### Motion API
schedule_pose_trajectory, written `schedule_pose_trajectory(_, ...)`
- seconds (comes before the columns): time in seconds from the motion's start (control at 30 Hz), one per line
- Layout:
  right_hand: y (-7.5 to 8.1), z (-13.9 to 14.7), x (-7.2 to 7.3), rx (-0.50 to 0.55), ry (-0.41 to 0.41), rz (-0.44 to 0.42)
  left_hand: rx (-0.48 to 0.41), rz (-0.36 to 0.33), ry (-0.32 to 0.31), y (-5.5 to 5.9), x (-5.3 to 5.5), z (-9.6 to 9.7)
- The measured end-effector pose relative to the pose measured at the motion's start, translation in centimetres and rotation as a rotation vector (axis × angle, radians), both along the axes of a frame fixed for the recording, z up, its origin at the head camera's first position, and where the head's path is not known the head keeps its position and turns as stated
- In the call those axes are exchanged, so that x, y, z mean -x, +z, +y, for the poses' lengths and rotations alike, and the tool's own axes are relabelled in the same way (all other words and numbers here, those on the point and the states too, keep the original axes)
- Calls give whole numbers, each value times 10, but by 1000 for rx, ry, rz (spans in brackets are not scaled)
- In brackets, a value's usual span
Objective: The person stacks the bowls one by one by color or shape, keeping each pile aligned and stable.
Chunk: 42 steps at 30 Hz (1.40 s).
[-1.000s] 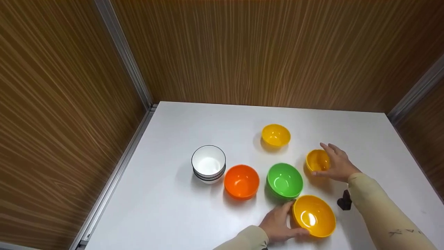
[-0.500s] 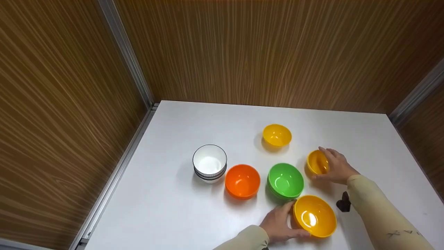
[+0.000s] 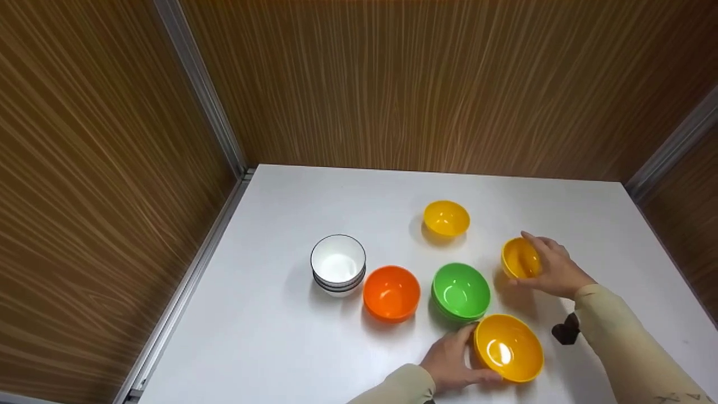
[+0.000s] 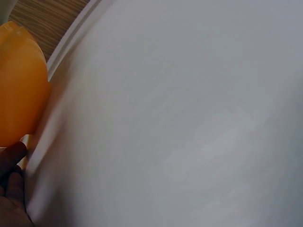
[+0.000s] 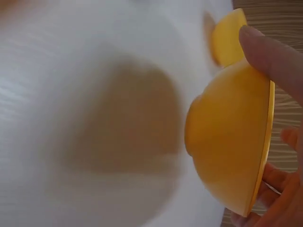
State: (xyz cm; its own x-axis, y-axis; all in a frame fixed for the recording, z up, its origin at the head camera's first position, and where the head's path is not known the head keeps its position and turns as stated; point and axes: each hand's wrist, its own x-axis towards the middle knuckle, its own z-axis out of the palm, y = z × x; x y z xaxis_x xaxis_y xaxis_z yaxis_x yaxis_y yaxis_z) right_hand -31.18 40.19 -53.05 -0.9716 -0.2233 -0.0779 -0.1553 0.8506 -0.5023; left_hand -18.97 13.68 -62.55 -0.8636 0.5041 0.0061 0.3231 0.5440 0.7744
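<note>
My left hand (image 3: 451, 362) grips the larger yellow bowl (image 3: 509, 348) at the near side of the table, thumb by its near rim and fingers at its left side. In the left wrist view that bowl (image 4: 21, 90) shows at the left edge, above the fingers (image 4: 14, 161). Farther right, my right hand (image 3: 552, 268) holds a smaller yellow bowl (image 3: 519, 259) by the rim, thumb on one side and fingers on the other. The right wrist view shows this bowl (image 5: 232, 137) raised off the table, its shadow apart from its base.
A green bowl stack (image 3: 461, 292) stands just left of the hands, with an orange bowl (image 3: 391, 294) beside it. Stacked white bowls (image 3: 338, 261) with dark rims are farther left. Another small yellow bowl (image 3: 446, 219) sits toward the back. Wood-grain panels (image 3: 392, 84) enclose the white table.
My right hand has closed in on the small yellow bowl's rim and lifted it, moving slightly right and away. The left hand and the larger yellow bowl have stayed in place.
</note>
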Motion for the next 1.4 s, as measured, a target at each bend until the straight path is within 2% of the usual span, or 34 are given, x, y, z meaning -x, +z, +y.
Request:
schedule_pose_trajectory(0.27, 33, 1, -21, 15, 66, 49, 12, 20, -2, 0, 0, 1)
schedule_pose_trajectory(0.53, 52, -8, -35, 21, 165, 51, 30, 3, 10, 2, 1, 1)
schedule_pose_trajectory(0.83, 63, -33, -49, -12, 272, 92, -10, -32, 12, 1, -1, 1)
schedule_pose_trajectory(1.1, 73, -49, -62, -27, 380, 126, -35, -27, 13, 1, -1, 2)
schedule_pose_trajectory(1.4, 67, -58, -80, -105, 482, 170, -45, 0, -5, 0, 0, -1)
